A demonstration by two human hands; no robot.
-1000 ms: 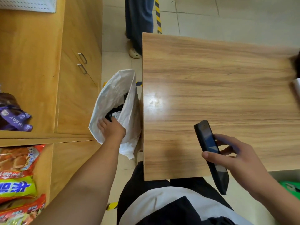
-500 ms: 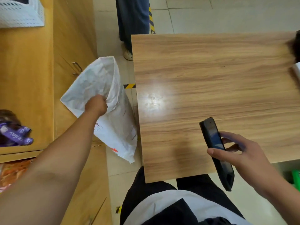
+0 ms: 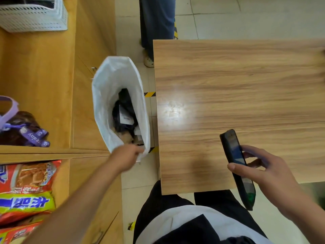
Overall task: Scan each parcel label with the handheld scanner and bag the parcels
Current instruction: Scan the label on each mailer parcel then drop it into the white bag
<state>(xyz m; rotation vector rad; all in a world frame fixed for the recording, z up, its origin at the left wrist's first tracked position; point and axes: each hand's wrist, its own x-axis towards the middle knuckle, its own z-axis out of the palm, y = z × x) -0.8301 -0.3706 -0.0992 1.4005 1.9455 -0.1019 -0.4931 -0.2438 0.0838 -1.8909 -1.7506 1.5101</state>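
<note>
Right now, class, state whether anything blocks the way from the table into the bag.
Nothing visible does. The left hand holds the bag open beside the table; parcels lie low inside.

A wood-grain table [image 3: 246,76] is standing on a pale tiled floor [image 3: 255,18], its glossy top reflecting a bright patch of light [image 3: 173,110]. A wooden cabinet [image 3: 44,76] is running along the left, carrying a white perforated basket [image 3: 33,16] at its far end. Yellow-and-black hazard tape [image 3: 149,94] is showing on the floor between cabinet and table. Snack packets [image 3: 26,191] are lying lower at near left.
</note>
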